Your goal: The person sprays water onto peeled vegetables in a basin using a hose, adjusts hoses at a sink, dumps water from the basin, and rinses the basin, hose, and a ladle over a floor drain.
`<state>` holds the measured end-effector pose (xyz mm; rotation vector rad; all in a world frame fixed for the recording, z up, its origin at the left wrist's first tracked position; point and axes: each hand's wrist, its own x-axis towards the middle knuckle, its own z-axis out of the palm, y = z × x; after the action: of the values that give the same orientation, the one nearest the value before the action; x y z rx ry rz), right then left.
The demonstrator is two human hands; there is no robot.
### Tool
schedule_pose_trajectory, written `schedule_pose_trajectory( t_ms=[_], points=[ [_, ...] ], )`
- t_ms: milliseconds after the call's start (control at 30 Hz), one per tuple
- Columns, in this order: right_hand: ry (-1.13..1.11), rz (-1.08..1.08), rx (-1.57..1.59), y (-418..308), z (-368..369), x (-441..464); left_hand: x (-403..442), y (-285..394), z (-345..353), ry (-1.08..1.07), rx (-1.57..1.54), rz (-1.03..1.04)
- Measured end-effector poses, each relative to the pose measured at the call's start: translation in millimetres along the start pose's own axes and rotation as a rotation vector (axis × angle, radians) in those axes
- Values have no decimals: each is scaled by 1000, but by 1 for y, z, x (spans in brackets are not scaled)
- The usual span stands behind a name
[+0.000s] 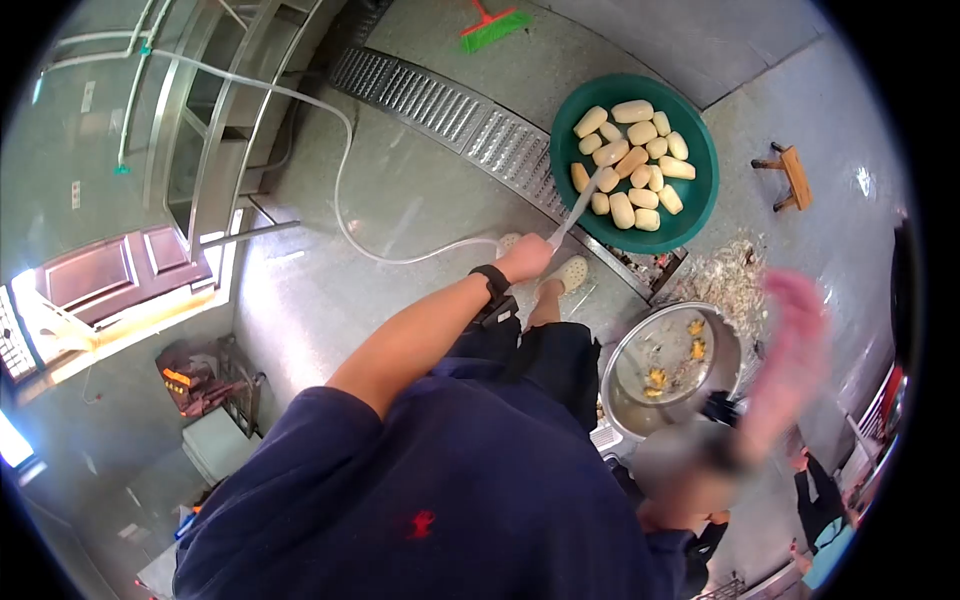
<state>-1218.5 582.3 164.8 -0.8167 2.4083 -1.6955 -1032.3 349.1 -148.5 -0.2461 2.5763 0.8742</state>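
My left hand (pixel 526 258), with a dark watch on its wrist, is closed round a clear hose (pixel 400 260). A whitish streak (pixel 578 208) runs from this hand into the green tub (pixel 706 200); I cannot tell whether it is water or the hose's end. Several pale yellow, peeled root-like pieces (pixel 643 196) lie in the tub. My right hand (pixel 795 340) looks pink and is raised at the right, smeared by motion, so its fingers cannot be made out. Near it stands a metal basin (pixel 622 375) with yellowish scraps (pixel 656 380) in it.
Pale peelings (pixel 730 280) lie heaped between tub and basin. A slotted metal drain cover (pixel 450 112) crosses the floor. At the right stands a wooden stool (pixel 794 178); a green broom (pixel 494 30) is at the top. Another person (pixel 825 520) is at lower right.
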Motion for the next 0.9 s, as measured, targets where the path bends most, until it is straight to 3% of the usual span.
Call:
schedule_pose_trajectory(
  t_ms=[67, 167, 267, 400, 533, 567, 600, 633, 667, 733, 833, 900],
  points=[
    [47, -332, 3, -27, -44, 10, -3, -17, 17, 64, 89, 123],
    [-132, -685, -47, -72, -67, 21, -15, -1, -1, -52, -260, -175],
    [-328, -857, -85, -97, -68, 21, -22, 13, -18, -105, -21, -69],
    [-431, -910, -114, -106, -66, 15, -25, 8, -6, -49, 77, 60],
    [-475, -928, -145, -100, -66, 2, -30, -3, 11, -137, 221, 157],
    [-490, -926, -158, -97, -66, 2, -24, -15, 31, -201, 54, -26],
    [-507, -923, -180, -91, -63, 0, -27, -21, 42, -79, 21, 43],
    [-519, -918, -191, -87, -62, -2, -27, -5, 27, -142, -211, -172],
    [-523, -916, -198, -84, -62, -3, -30, -23, 45, 1, 17, 94],
    [-538, -901, -212, -78, -62, -7, -28, -5, 23, -103, 5, 77],
    [-548, -853, -191, -87, -58, -13, -24, -28, 44, -159, -42, -11],
    [-546, -812, -174, -101, -57, -19, -25, -28, 36, -171, 84, 64]
  ],
)
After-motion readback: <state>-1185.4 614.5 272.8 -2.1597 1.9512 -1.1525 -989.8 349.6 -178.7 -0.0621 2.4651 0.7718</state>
